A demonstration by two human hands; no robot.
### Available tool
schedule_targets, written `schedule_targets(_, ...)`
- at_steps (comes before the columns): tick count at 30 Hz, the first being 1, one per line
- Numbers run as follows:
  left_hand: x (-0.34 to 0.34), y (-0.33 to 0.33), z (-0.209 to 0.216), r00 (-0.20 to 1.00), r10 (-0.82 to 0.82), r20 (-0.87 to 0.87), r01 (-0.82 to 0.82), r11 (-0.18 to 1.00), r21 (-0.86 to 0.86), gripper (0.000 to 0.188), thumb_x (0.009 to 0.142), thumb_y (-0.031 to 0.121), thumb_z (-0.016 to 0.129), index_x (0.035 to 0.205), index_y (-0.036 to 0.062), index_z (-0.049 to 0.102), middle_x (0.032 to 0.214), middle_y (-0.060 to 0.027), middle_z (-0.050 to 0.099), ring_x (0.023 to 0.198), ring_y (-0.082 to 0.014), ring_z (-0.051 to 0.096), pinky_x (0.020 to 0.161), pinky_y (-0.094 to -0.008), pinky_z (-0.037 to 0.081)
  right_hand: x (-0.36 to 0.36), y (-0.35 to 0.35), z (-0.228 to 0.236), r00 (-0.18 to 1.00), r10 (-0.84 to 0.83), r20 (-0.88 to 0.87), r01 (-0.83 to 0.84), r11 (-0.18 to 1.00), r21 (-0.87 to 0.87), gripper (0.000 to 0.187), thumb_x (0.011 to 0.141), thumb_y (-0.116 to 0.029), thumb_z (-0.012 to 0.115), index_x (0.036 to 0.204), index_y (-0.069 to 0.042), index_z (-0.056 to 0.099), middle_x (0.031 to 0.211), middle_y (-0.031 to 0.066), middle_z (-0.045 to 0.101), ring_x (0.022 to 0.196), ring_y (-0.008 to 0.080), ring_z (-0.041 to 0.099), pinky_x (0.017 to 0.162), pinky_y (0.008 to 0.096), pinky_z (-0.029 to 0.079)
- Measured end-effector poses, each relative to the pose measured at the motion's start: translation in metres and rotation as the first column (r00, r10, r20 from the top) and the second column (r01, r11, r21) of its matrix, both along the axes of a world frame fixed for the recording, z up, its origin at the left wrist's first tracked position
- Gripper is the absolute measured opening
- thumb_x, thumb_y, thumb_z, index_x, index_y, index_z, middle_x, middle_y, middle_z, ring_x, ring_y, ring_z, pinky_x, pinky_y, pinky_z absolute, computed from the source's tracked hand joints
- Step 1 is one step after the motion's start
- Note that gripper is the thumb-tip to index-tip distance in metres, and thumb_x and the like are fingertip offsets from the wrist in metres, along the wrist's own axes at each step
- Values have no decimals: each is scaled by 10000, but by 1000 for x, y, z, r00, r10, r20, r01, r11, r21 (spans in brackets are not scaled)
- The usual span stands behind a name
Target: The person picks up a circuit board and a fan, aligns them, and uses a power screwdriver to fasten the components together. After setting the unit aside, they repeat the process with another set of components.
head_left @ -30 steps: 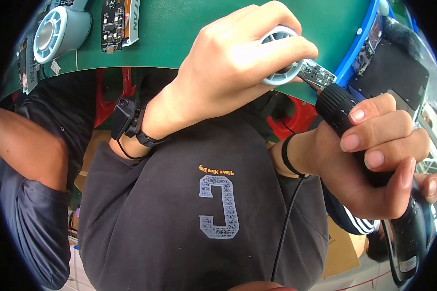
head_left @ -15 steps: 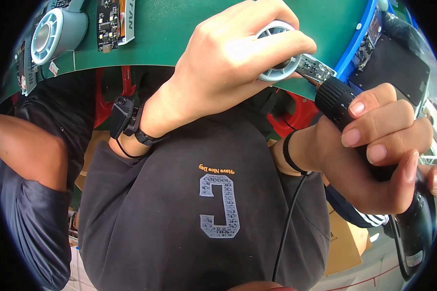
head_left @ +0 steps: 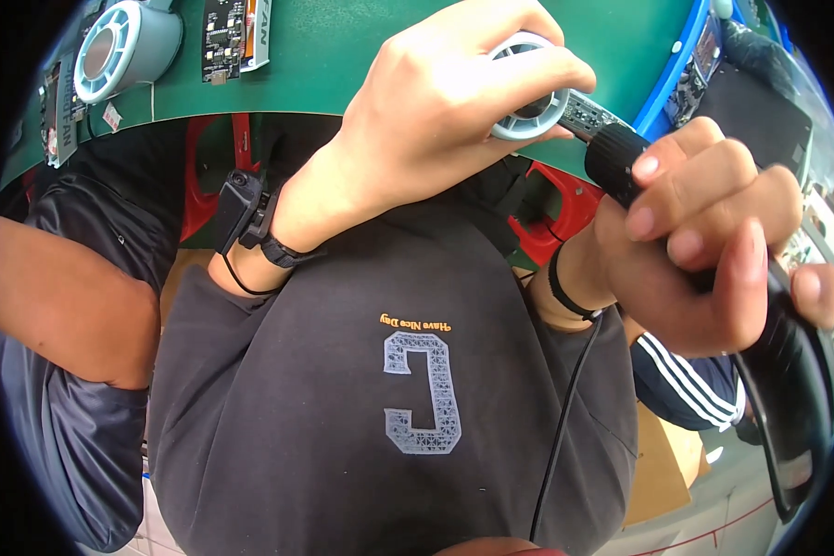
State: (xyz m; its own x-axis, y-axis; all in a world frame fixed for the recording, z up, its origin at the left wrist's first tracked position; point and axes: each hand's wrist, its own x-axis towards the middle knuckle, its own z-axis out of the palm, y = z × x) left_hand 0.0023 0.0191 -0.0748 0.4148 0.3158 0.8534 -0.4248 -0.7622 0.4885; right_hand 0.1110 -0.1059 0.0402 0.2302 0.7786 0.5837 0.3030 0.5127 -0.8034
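Observation:
My left hand (head_left: 435, 97) is closed round a pale blue-grey round fan housing (head_left: 549, 122), its spoked ring showing between the fingers. A narrow circuit board (head_left: 595, 113) juts from the housing's right side. In my right hand (head_left: 700, 218) is a black electric screwdriver (head_left: 613, 162), fingers wrapped round its body. The screwdriver points up and left at the joint of housing and board. Whether its thin tip touches them I cannot tell. Both parts are held over the front edge of a green table (head_left: 315, 65).
A second fan housing (head_left: 153, 46) stands at the far left, near a printed strip (head_left: 60, 120) and a circuit board (head_left: 222, 42). At the right is a blue-rimmed tray (head_left: 669, 88) with parts. Red frames (head_left: 565, 213) sit below the table edge; another person's arm (head_left: 74, 296) is on the left.
My right hand and the screwdriver have moved up and left, nearer the housing. My left hand keeps its hold with a slight shift. The table items appear a little further right and higher.

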Motion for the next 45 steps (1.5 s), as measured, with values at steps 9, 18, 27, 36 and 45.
schedule_targets(9, -9, -6, 19, 993, 59, -98, -51, 995, 84, 326, 710, 32, 812, 1020, 69, 720, 959, -108, 650, 816, -285, 670, 687, -368, 545, -15, 9, -7, 959, -196, -203, 201, 980, 4, 288, 925, -123, 443, 1205, -183, 470, 657, 56, 457, 445, 170, 456, 535, 372, 494)
schedule_targets(18, -22, 6, 38, 886, 104, -451, -99, 994, 36, 447, 673, 195, 912, 1082, 140, 742, 1037, -26, 663, 953, -246, 644, 807, -362, 543, 1, -60, 11, 758, -388, -524, 529, 837, 144, 301, 954, -210, 525, 1206, -58, 460, 670, 61, 491, 490, 178, 479, 602, 342, 494)
schedule_targets(27, 3, 17, 52, 785, 480, -391, -374, 871, 318, 443, 738, 231, 885, 1138, 136, 719, 1101, -48, 651, 1040, -263, 614, 840, -377, 521, 3, -44, -50, 790, -465, -400, 585, 767, 264, 540, 991, -310, 559, 1385, -1, 358, 729, 111, 556, 586, 197, 565, 594, 323, 525)
schedule_targets(36, 65, 48, 105, 614, 656, -439, -222, 677, 701, 365, 794, 154, 859, 1128, 99, 721, 971, -68, 683, 1050, -277, 626, 871, -412, 514, 11, -60, -54, 739, -666, 100, 634, 738, 229, 669, 1010, -345, 559, 1494, -14, 239, 753, 181, 602, 602, 244, 622, 593, 342, 565)
schedule_targets(45, 104, 44, 115, 624, 505, -596, -55, 790, 611, 206, 793, 68, 682, 988, 38, 624, 948, -210, 678, 880, -398, 662, 760, -472, 518, 14, -114, 35, 681, -633, -369, 715, 465, 523, 609, 1009, -578, 375, 1261, -31, 469, 698, 122, 556, 473, 233, 530, 473, 361, 488)
